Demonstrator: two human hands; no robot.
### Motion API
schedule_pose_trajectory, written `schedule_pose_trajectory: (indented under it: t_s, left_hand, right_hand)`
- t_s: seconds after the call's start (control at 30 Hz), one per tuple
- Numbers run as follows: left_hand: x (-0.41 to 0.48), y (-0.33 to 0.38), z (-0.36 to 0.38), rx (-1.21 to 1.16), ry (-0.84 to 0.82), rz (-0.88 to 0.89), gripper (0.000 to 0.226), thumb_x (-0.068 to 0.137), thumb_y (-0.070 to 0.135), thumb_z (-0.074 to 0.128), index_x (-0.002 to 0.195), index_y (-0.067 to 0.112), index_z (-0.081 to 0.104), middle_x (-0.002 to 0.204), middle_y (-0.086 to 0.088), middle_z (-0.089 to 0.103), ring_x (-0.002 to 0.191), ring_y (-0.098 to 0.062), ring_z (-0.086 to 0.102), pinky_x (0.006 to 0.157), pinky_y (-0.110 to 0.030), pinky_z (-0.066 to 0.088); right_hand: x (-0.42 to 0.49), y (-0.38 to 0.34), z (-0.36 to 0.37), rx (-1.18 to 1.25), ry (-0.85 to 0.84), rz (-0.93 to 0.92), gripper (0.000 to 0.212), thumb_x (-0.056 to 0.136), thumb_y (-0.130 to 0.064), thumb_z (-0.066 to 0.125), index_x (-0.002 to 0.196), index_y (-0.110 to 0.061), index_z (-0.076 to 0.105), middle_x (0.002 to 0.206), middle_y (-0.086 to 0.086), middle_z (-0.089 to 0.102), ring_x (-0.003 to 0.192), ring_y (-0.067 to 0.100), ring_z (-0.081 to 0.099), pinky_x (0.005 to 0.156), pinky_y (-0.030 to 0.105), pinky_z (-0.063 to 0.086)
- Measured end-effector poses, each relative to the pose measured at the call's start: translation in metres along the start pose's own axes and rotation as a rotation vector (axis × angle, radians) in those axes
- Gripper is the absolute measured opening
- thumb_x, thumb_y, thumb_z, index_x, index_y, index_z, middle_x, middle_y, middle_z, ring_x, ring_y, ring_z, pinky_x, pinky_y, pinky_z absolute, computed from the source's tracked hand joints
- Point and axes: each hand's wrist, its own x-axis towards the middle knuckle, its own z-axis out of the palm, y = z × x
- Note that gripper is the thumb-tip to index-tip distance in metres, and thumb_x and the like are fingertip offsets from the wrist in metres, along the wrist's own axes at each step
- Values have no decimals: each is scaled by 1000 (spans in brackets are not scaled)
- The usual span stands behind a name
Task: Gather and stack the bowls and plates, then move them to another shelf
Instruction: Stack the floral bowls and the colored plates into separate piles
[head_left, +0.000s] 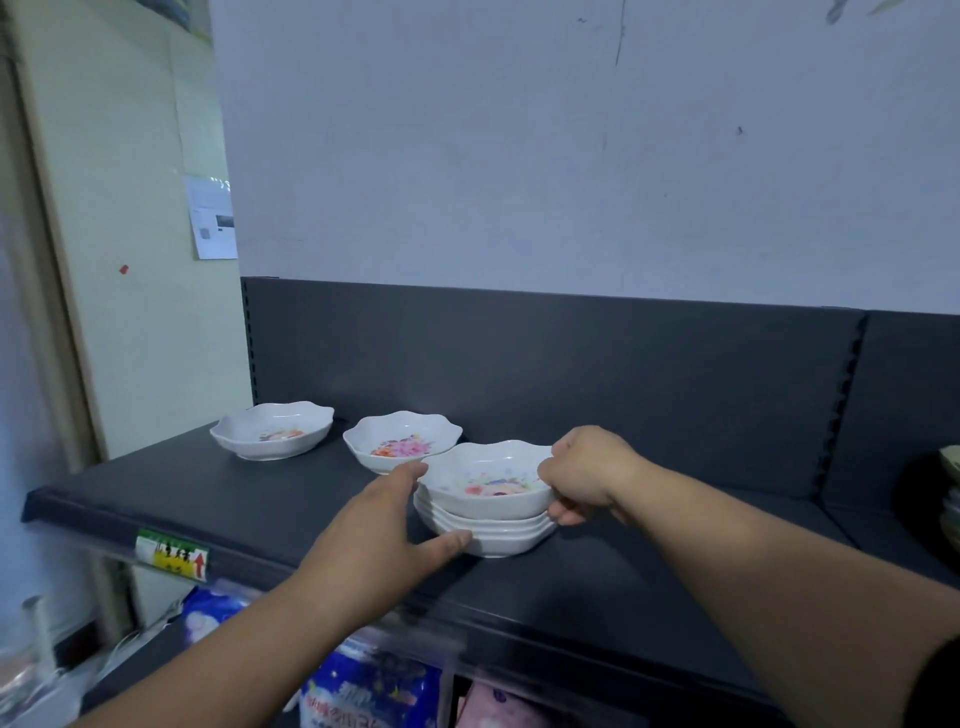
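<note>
Right hand (584, 475) grip: fingers curled over the right rim of the top bowl (488, 480), thumb beneath, pinching it. Left hand (374, 535) grip spread: thumb against the lower front of the stack of bowls (498, 538), fingertips at the top bowl's left wall. Stack sits mid-shelf (208, 493). Two single floral bowls stand to the left, the nearer (402, 439) just beside the stack, the farther (272, 428) apart.
</note>
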Motion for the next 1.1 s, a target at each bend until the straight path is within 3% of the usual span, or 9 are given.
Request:
schedule_pose_trajectory:
  t_s: [0.13, 0.3, 0.47, 0.6, 0.87, 1.0, 1.1]
  left_hand:
    - [2, 0, 1, -33, -21, -12, 84, 71, 61, 68, 143, 32, 34, 142, 12, 46, 127, -10, 46, 103, -29, 41]
    - [3, -4, 2, -47, -37, -13, 86, 72, 61, 69, 144, 32, 32, 144, 11, 45, 129, -9, 45, 104, -29, 40]
    - [7, -10, -3, -24, -13, 6, 85, 71, 62, 69, 142, 35, 31, 140, 15, 46, 126, -7, 46, 101, -26, 41]
    - [16, -20, -13, -9, 14, 8, 84, 70, 63, 67, 141, 35, 32, 138, 14, 47, 123, -8, 47, 97, -25, 42]
    - [51, -64, -42, -2, 32, -36, 83, 74, 59, 67, 143, 29, 32, 145, 9, 44, 128, -11, 46, 104, -31, 41]
    - [71, -93, -53, 22, -19, -61, 82, 75, 55, 69, 143, 26, 33, 145, 6, 44, 131, -12, 44, 104, -28, 39]
    - [90, -111, -55, 29, -103, -91, 86, 75, 56, 69, 145, 26, 30, 148, 6, 41, 134, -12, 41, 106, -27, 36]
  right_hand:
    - [-5, -3, -1, -2, 2, -2, 20, 79, -3, 41, 95, -5, 53, 68, 16, 69, 77, 33, 75, 79, 41, 60]
    - [-12, -7, -5, -16, -10, 8, 12, 85, -4, 42, 94, -7, 50, 66, 13, 68, 82, 34, 75, 80, 39, 60]
    - [-18, -16, -11, -136, 42, -31, 38, 84, -10, 44, 120, -3, 55, 74, 10, 70, 68, 30, 68, 80, 34, 57]
    - [-14, -32, -11, -170, 109, -68, 38, 85, -17, 49, 120, -4, 59, 77, 0, 59, 86, 27, 75, 82, 38, 58]
    - [10, -74, 15, -215, 100, -131, 47, 85, -20, 56, 129, -3, 56, 122, 15, 65, 94, 26, 71, 82, 38, 57]
    - [31, -96, 36, -271, 84, -155, 49, 86, -22, 59, 131, -2, 56, 133, 16, 59, 121, 31, 57, 102, 47, 48]
    - [52, -108, 52, -322, 67, -138, 50, 85, -21, 58, 132, -3, 55, 134, 15, 58, 125, 30, 54, 104, 47, 46]
